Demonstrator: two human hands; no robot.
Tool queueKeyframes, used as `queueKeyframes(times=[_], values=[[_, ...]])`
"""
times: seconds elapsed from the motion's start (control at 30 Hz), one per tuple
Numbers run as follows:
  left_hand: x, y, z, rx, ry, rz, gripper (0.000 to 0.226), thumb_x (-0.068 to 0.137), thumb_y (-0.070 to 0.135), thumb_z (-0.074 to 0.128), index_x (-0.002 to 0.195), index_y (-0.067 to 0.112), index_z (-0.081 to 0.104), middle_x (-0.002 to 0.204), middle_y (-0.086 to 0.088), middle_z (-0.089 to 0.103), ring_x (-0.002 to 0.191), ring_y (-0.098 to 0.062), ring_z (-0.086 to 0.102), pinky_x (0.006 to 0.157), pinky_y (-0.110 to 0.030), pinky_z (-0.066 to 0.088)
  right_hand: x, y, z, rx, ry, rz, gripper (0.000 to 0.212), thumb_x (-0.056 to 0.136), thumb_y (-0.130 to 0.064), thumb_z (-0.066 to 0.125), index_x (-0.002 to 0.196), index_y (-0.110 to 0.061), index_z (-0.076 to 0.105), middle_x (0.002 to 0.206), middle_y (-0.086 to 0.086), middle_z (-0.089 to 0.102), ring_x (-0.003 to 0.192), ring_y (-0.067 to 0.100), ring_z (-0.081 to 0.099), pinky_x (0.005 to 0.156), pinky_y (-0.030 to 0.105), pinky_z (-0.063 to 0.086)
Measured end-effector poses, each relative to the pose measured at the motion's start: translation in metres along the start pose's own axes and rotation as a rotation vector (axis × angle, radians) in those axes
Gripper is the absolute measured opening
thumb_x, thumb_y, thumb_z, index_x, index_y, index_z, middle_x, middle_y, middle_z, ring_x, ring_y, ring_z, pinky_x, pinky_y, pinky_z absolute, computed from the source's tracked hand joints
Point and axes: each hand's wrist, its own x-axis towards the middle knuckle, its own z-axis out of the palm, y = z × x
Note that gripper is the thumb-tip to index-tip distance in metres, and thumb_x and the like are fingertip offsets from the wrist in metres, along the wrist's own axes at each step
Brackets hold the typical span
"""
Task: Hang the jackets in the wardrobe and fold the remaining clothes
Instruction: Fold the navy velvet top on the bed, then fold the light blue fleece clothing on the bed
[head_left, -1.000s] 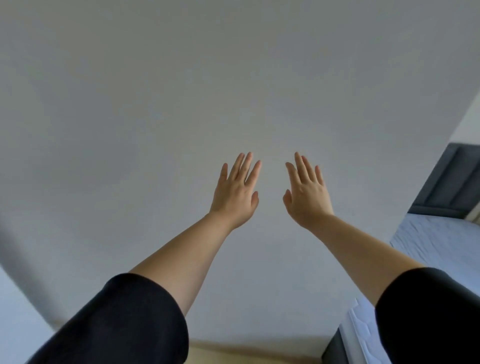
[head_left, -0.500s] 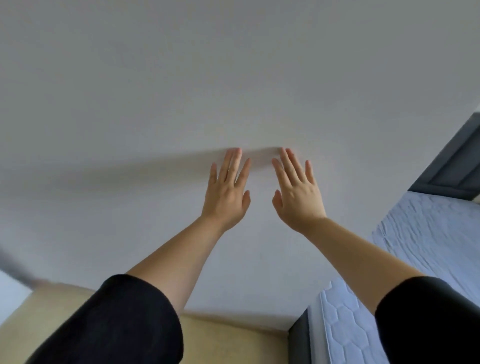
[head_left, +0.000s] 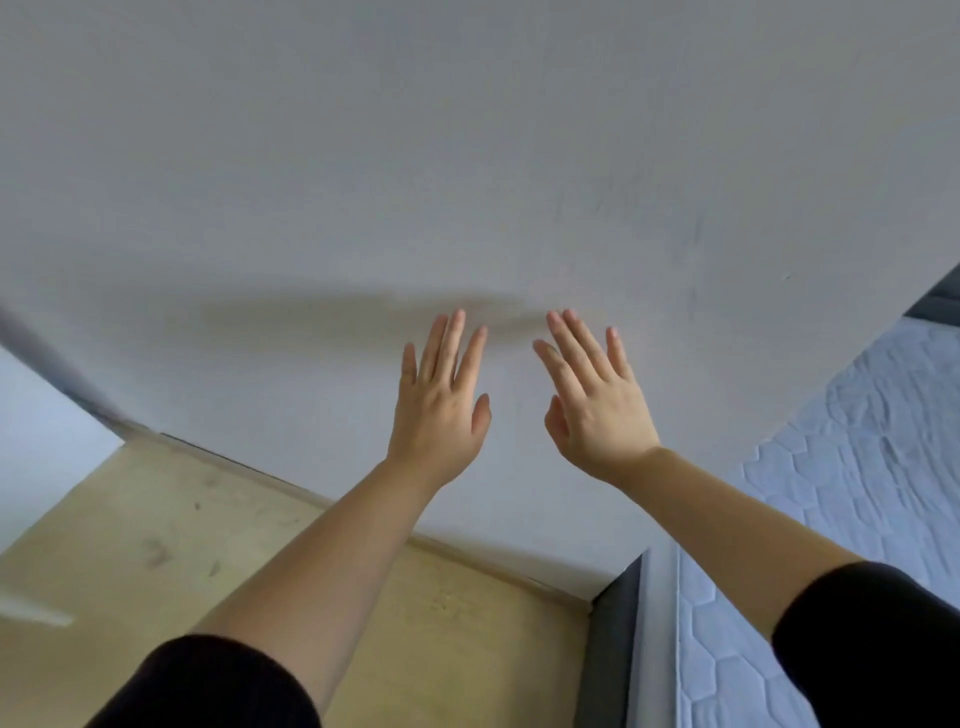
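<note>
Both hands out front, left hand (head_left: 440, 410) and right hand (head_left: 597, 410) flat-fingered and empty against the wall (head_left: 467, 156), no clothes in view.

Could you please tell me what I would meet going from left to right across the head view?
From the left: tan floor → left hand → right hand → quilted mattress. Both hands are open and hold nothing.

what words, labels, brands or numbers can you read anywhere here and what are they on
None: no text shows anywhere in this picture.
The wall, the mattress and the black sleeves carry no writing.
The dark marks on the floor are scuffs, not letters.
The left hand and right hand hold nothing printed.
</note>
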Motion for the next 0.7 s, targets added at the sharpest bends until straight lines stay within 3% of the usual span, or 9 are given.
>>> queueKeyframes(times=[0.23,0.4,0.57,0.7], values=[[-0.104,0.003,0.137,-0.028,-0.069,-0.052,0.069,0.094,0.029,0.048,0.152,0.014,0.013,0.16,-0.011,0.005,0.148,-0.025,0.001,0.116,-0.046,0.005,-0.106,-0.029,0.119,0.03,0.001,0.034,0.054,0.081,-0.011,0.039,0.134,-0.001,0.045,0.151,0.019,0.032,0.144,0.031,0.021,0.116,0.049,0.01],[-0.16,0.018,0.216,-0.043,-0.068,-0.018,0.067,0.095,0.028,0.047,0.152,0.015,0.015,0.16,-0.009,0.007,0.148,-0.025,0.003,0.115,-0.045,0.005,-0.178,-0.03,0.176,0.009,-0.034,0.071,0.055,0.079,-0.008,0.049,0.133,-0.003,0.045,0.15,0.018,0.035,0.143,0.032,0.024,0.116,0.049,0.012],[-0.202,0.067,0.254,-0.079,-0.104,-0.063,0.065,0.097,0.03,0.043,0.153,0.018,0.011,0.161,-0.004,0.001,0.148,-0.022,-0.003,0.117,-0.043,0.002,-0.252,-0.022,0.179,-0.017,-0.068,0.118,0.056,0.077,-0.007,0.05,0.132,-0.002,0.046,0.148,0.019,0.038,0.14,0.035,0.029,0.114,0.05,0.016],[-0.238,0.134,0.255,-0.144,-0.144,-0.069,0.064,0.097,0.028,0.043,0.152,0.017,0.012,0.161,-0.004,0.003,0.148,-0.021,0.0,0.117,-0.045,0.005,-0.322,-0.007,0.145,0.018,-0.114,0.284,0.058,0.075,-0.003,0.056,0.132,0.0,0.047,0.147,0.02,0.037,0.139,0.036,0.03,0.114,0.052,0.019]])
